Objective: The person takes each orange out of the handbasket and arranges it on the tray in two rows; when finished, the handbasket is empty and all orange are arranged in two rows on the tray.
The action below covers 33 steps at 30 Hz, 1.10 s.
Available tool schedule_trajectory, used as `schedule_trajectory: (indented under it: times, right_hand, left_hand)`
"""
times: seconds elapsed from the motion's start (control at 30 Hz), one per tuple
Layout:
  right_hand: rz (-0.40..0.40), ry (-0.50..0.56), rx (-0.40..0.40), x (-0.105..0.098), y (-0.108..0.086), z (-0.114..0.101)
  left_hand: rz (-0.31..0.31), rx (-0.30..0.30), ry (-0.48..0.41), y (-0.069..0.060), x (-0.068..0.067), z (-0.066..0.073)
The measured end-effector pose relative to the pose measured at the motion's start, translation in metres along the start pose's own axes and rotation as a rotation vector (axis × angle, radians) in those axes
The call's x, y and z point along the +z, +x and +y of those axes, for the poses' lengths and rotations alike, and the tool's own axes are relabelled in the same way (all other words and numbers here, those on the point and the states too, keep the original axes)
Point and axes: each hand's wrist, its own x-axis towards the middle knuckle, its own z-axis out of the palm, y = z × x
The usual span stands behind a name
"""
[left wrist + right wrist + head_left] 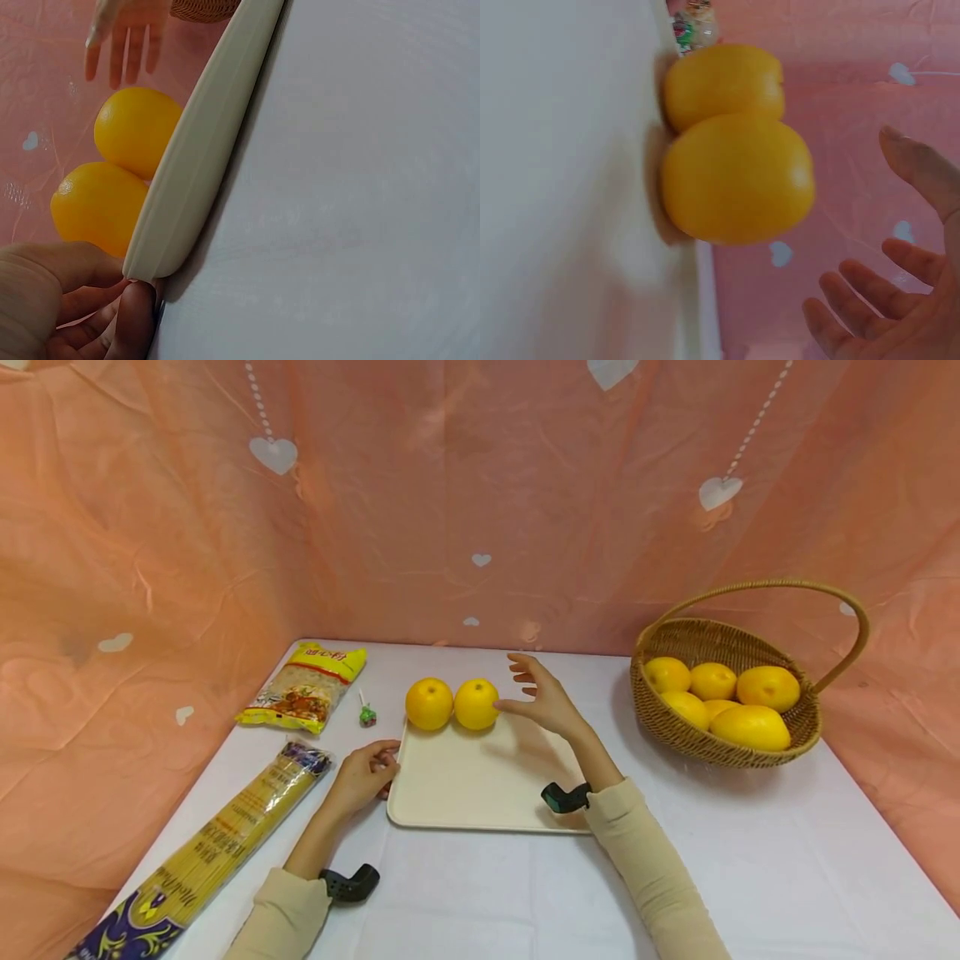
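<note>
A cream rectangular tray lies on the white table, with two oranges side by side near its far left corner: a left orange and a right orange. At the tray's left edge, my left hand pinches the rim; the left wrist view shows its fingers above and below the tray wall. My right hand hovers just right of the right orange, fingers spread and holding nothing. From the right wrist view, a gap shows between that hand and the nearer orange.
A wicker basket with a tall handle holds several yellow fruits at the right. On the left lie a yellow food packet, a green-wrapped lollipop and a long pack of noodles. Pink cloth hangs behind the table.
</note>
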Motion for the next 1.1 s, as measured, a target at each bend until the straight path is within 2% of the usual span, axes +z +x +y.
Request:
schedule_trajectory:
  times: [0.03,0.13,0.37,0.57,0.8,0.93,1.1]
  right_hand:
    - [0.004,0.004,-0.014,-0.003,0.0,0.004]
    - [0.008,0.022,-0.046,-0.015,-0.006,-0.001]
    - [0.016,0.029,-0.154,-0.051,-0.034,-0.033]
    - [0.099,0.013,-0.166,-0.085,-0.05,-0.017]
    - [0.207,0.053,-0.19,-0.117,-0.071,-0.012]
    - [0.227,0.077,-0.212,-0.134,-0.081,-0.011]
    - [0.239,0.151,-0.25,-0.157,-0.088,-0.01]
  left_hand:
    - [0.002,-0.002,0.001,0.0,0.0,0.0]
    - [-0.001,0.004,-0.006,0.0,-0.001,0.0]
    - [-0.002,0.015,-0.021,0.0,-0.001,0.0]
    - [-0.004,0.007,-0.025,0.001,-0.001,-0.001]
    - [0.004,-0.007,-0.018,0.002,-0.001,-0.003]
    - [0.002,-0.026,-0.02,0.002,0.0,-0.003]
    - [-0.004,-0.013,-0.02,0.003,0.0,-0.003]
